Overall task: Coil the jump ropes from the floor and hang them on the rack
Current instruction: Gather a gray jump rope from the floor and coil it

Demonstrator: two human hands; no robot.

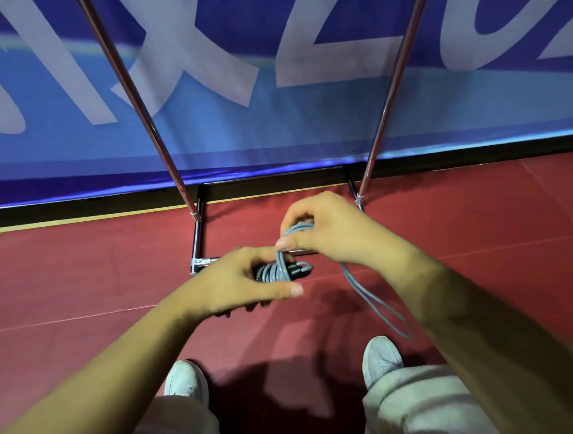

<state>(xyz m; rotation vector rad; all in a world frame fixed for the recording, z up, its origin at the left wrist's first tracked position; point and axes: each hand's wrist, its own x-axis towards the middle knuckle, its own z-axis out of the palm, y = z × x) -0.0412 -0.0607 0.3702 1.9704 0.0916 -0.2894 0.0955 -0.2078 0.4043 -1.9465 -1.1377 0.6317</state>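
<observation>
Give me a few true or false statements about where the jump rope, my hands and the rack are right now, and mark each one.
1. The left hand holds a wound bundle of grey-blue jump rope. True.
2. The right hand is empty. False: it pinches the rope just above the bundle.
3. A loose loop of the rope hangs down below the right hand. True.
4. The rope already hangs on the rack. False: both hands hold it in front of the rack's poles.
5. The floor is green. False: it is red.
</observation>
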